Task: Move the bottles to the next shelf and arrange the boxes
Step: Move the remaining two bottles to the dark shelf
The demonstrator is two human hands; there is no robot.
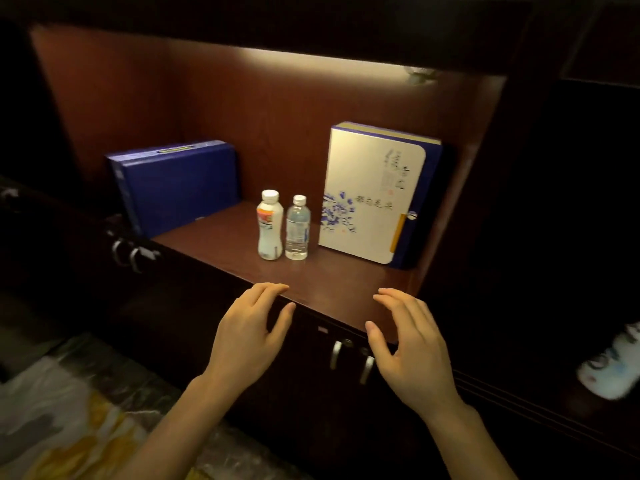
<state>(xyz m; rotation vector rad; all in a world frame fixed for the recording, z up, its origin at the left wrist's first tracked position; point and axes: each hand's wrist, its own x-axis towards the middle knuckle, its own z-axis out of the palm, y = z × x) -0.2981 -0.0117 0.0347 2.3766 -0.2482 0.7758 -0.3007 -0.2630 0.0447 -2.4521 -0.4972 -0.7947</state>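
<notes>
Two small bottles stand side by side in the middle of a lit wooden shelf (214, 244): a white bottle (269, 226) with an orange label on the left and a clear water bottle (297, 228) touching it on the right. A dark blue box (180, 187) stands on its long edge at the back left. A white-fronted box (372, 195) with blue flowers stands upright at the right. My left hand (247, 336) and my right hand (412, 348) hover at the shelf's front edge, fingers spread, holding nothing.
Below the shelf are dark cabinet doors with metal handles (349, 358); more handles (133, 254) show at the left. A dark compartment lies to the right, with a white patterned object (613, 365) in it. A marbled surface with a yellowish cloth (69, 420) lies at the lower left.
</notes>
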